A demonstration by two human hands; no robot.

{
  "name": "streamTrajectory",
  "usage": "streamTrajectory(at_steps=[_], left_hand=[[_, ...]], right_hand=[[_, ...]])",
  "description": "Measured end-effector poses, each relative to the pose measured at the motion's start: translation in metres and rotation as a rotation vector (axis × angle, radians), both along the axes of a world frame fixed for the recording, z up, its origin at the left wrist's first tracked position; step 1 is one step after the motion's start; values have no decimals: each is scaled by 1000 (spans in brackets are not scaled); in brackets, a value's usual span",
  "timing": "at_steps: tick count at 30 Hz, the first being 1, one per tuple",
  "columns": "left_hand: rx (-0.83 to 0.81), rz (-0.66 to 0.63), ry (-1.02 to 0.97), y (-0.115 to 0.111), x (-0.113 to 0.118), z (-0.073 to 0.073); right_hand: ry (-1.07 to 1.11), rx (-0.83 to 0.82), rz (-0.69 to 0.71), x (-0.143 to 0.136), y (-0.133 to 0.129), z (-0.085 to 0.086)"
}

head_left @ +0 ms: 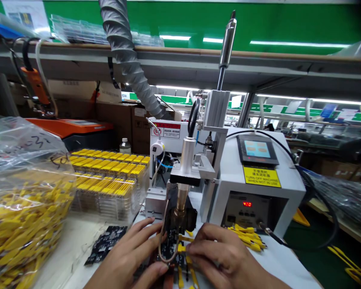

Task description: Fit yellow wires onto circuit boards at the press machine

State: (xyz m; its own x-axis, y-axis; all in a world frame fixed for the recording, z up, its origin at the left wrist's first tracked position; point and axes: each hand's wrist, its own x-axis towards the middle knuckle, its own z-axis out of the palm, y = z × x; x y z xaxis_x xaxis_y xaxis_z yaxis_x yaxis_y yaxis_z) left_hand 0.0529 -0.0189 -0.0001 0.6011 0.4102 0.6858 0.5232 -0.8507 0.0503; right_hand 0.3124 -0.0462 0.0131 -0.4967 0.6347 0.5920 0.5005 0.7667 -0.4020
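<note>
My left hand (135, 255) reaches in from the left, fingers stretched out and apart, with the fingertips at the edge of a black circuit board (168, 243) under the soldering head. My right hand (218, 253) is closed, thumb and fingertips pinching a short yellow cable (182, 248) at the board's right side. Directly over the board stands the metal soldering head (182, 200), and a curved copper-coloured tube (165, 259) loops down in front of it. More yellow cables (192, 271) hang in front of the board. The exact contact between cable and board is hidden.
Black circuit boards (106, 241) lie at left, beside a clear bag (27, 208) of yellow cables. Stacked clear trays (108, 192) hold more. Loose yellow cables (248, 237) lie right, before the white control box (258, 160). A grey exhaust hose (129, 56) hangs above.
</note>
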Motion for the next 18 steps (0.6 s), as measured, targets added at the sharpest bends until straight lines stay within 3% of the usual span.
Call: streamTrajectory(at_steps=[6,15,18], left_hand=[[16,-11,15,0,2,3],[-102,-120,38,-3,12,15],[-116,-104,36,-6,13,15]], right_hand=[[-91,46,-24,1,-1,-2],[-157,75,-33,-1,-3,3],[-146,96,-37,-3,-3,5]])
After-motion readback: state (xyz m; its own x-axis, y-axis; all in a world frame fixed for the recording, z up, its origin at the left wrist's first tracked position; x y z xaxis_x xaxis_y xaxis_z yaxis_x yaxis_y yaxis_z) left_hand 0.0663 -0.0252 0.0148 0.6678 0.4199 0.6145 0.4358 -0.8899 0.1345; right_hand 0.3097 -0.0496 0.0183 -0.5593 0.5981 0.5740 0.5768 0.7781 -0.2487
